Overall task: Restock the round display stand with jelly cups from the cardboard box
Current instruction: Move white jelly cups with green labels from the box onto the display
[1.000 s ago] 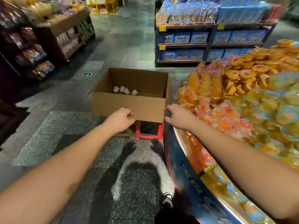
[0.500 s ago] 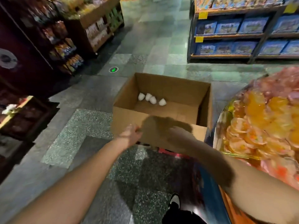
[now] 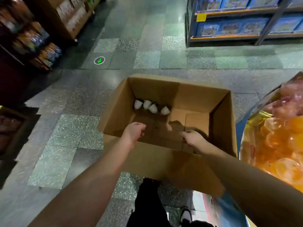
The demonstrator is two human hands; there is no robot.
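Observation:
An open cardboard box [image 3: 164, 163] stands in front of me, nearly empty. Several white jelly cups [image 3: 152, 107] lie in its far left corner. Both my hands reach over the near wall into the box. My left hand [image 3: 133, 133] hangs with loosely curled fingers and holds nothing. My right hand [image 3: 193, 138] hovers low over the box floor, fingers pointing left, also holding nothing. Both hands are short of the cups. The round display stand [image 3: 242, 145] is at the right edge, heaped with orange jelly cups [image 3: 282, 145] and pinkish ones behind.
Blue-boxed goods fill a shelf unit [image 3: 237, 27] at the upper right. Dark snack shelves [image 3: 32, 38] line the left side. A green arrow marker [image 3: 99, 60] sits on the tiled floor. My dark trouser leg [image 3: 147, 207] shows below the box.
My hands left the box's near rim and went down inside it. My head came closer and now looks down into the box.

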